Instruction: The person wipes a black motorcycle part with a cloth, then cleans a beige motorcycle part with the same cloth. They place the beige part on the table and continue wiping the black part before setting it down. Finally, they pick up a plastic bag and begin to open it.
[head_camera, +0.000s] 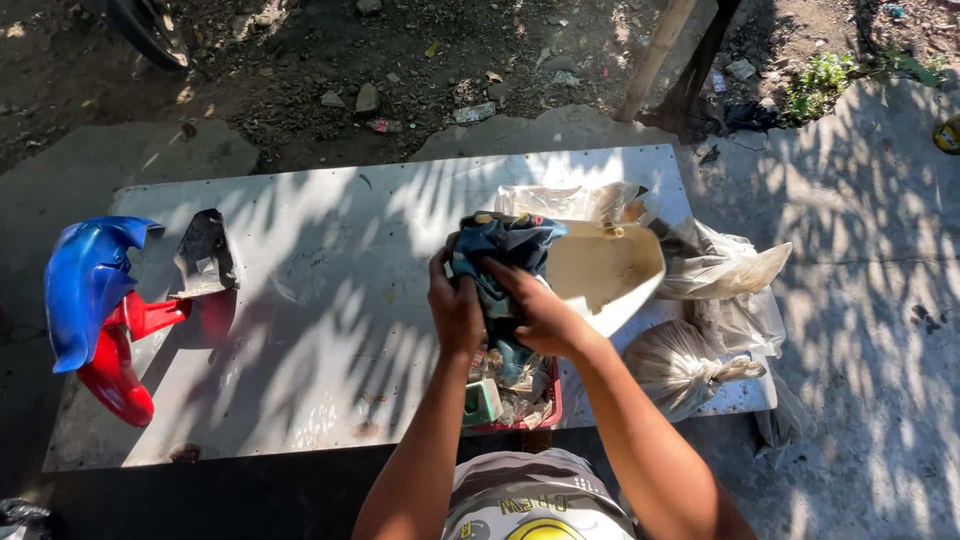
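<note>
A dark blue cloth (505, 262) is gripped in both hands above the near edge of a white panel table (330, 300): the left hand (455, 305) is closed on its left side, the right hand (540, 312) is clamped on its lower right part. Just behind the cloth and touching it, a cream-white curved plastic panel (608, 272) is seen. Below the hands a red tray (548, 408) of small clutter is found, with a green block (481, 400) in it. To the right, crumpled clear plastic bags (720, 265) and a knotted bag (680, 365) are crowded together. At the far left, a blue fairing (85, 285) is laid over a red fender (120, 365) — a black piece (205, 255) sits beside them. The table is dappled with leaf shadow — dirt, stones and concrete are seen around it outdoors.
</note>
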